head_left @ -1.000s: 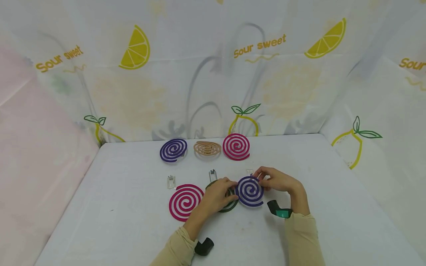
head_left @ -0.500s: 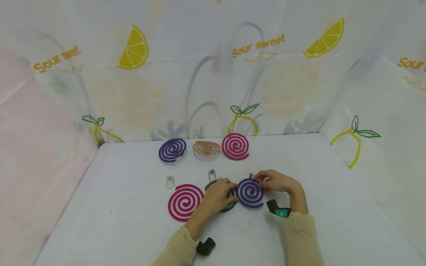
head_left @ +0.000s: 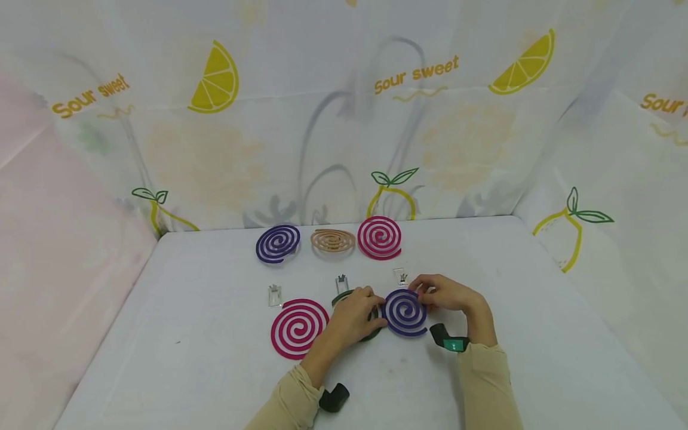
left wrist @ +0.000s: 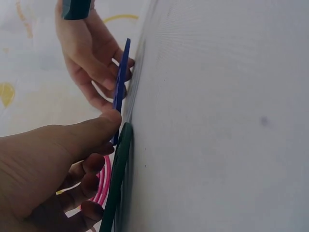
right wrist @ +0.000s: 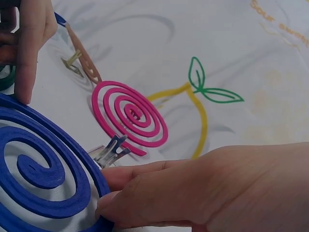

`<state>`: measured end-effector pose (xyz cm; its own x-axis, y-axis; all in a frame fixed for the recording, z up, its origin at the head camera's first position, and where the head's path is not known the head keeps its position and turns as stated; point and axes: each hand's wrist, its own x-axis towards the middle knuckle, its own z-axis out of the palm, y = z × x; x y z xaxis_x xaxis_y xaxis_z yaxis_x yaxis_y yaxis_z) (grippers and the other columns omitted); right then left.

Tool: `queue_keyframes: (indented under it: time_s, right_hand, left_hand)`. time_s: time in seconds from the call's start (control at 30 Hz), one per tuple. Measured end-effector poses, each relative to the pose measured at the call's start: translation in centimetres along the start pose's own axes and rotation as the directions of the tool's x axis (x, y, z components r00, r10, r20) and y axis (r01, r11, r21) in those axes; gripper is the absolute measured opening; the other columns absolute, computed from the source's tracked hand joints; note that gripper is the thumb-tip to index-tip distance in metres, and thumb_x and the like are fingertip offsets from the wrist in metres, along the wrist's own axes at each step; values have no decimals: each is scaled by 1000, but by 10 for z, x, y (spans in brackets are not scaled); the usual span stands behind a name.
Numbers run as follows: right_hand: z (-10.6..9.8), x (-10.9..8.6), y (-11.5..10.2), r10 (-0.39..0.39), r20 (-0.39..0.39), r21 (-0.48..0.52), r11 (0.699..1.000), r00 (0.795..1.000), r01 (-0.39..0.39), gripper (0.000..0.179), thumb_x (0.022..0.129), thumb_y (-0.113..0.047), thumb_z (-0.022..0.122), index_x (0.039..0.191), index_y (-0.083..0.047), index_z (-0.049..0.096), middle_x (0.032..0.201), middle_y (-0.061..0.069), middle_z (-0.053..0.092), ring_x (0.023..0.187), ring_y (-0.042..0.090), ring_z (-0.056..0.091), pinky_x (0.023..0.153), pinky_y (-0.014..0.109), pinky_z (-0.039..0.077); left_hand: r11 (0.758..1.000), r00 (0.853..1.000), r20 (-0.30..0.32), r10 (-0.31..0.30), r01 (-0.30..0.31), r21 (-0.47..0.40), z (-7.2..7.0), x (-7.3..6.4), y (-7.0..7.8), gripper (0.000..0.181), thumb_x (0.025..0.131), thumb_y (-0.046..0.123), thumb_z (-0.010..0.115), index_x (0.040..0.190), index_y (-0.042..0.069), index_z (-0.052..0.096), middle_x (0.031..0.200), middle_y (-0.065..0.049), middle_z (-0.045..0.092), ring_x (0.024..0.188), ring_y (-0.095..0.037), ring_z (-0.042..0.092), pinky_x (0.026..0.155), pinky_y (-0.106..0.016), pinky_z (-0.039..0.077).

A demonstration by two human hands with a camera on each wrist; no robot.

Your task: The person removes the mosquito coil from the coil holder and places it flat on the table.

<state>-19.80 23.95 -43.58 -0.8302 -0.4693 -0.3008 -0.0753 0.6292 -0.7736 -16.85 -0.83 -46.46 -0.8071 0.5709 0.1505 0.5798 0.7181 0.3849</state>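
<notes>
A blue spiral mosquito coil is held between both hands, just above the white table. My left hand pinches its left edge with thumb and finger; the other fingers curl loosely in the left wrist view. My right hand pinches its upper right edge. Under the left hand lies a dark green coil, mostly hidden in the head view. A metal coil stand stands right behind the blue coil. To the left, a pink coil lies flat, partly behind the left forearm.
Two more metal stands stand behind the pink and green coils. At the back edge, a purple coil, a tan coil and a pink coil sit raised in a row. A lemon-print cloth hangs behind.
The blue coil has come slightly down and toward me, away from its metal stand. That stand has turned a little and now shows more fully. Both hands keep their hold.
</notes>
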Motion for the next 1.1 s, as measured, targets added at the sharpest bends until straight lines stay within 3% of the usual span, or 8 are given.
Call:
queue_keyframes:
  time_s: [0.63, 1.1]
  right_hand:
    - [0, -4, -1, 61, -57, 6, 998, 996, -61, 22, 87, -1, 53, 108, 0, 57, 90, 10, 58, 75, 17, 54, 66, 28, 47]
    - [1, -3, -5, 77, -68, 2, 997, 995, -77, 19, 87, -2, 55, 106, 1, 56, 88, 10, 58, 72, 17, 52, 62, 30, 47]
  left_hand:
    - [1000, 1000, 7, 1, -1, 30, 4, 2, 4, 39, 81, 37, 72, 115, 17, 68, 91, 5, 58, 81, -7, 47, 65, -19, 43]
    - [1000, 1000, -2, -9, 9, -2, 2, 0, 4, 38, 82, 34, 72, 116, 18, 67, 88, 6, 58, 80, -6, 49, 66, -20, 46]
